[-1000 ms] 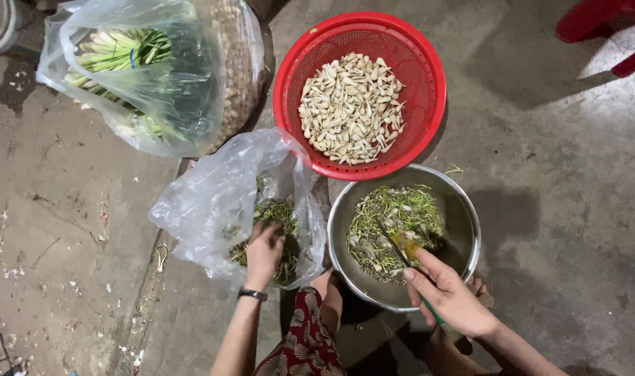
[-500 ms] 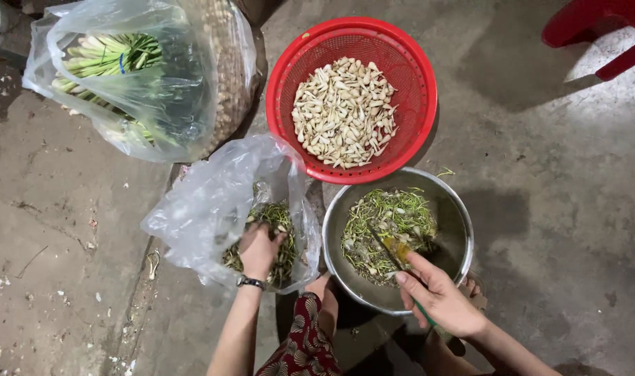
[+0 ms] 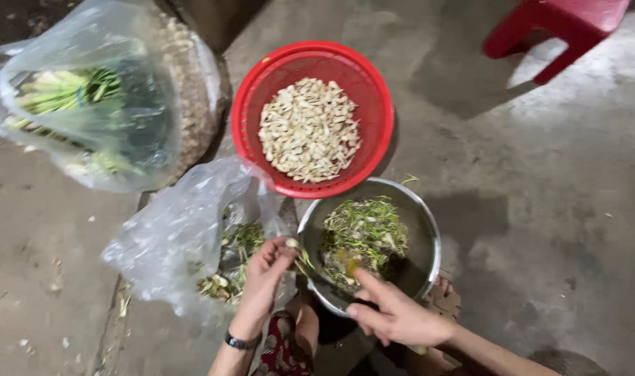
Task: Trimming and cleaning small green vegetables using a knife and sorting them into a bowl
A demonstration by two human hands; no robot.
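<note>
My left hand (image 3: 265, 275) pinches a small pale bulb with a green stalk (image 3: 296, 252), lifted just out of the clear plastic bag (image 3: 174, 237) of untrimmed greens. My right hand (image 3: 394, 313) grips a small knife with a yellowish handle (image 3: 346, 263) over the near rim of the metal bowl (image 3: 429, 230), which holds green trimmings. Beyond it, the red plastic basket (image 3: 251, 104) is filled with trimmed pale bulbs.
A larger clear bag (image 3: 87, 104) with bundled green stalks leans on a round woven basket (image 3: 199, 76) at the upper left. A red plastic stool (image 3: 561, 28) stands at the top right. My foot (image 3: 444, 296) rests beside the bowl on the concrete floor.
My left hand has come up out of the plastic bag holding a bulb and moved toward the bowl. The right hand stays over the bowl with the knife.
</note>
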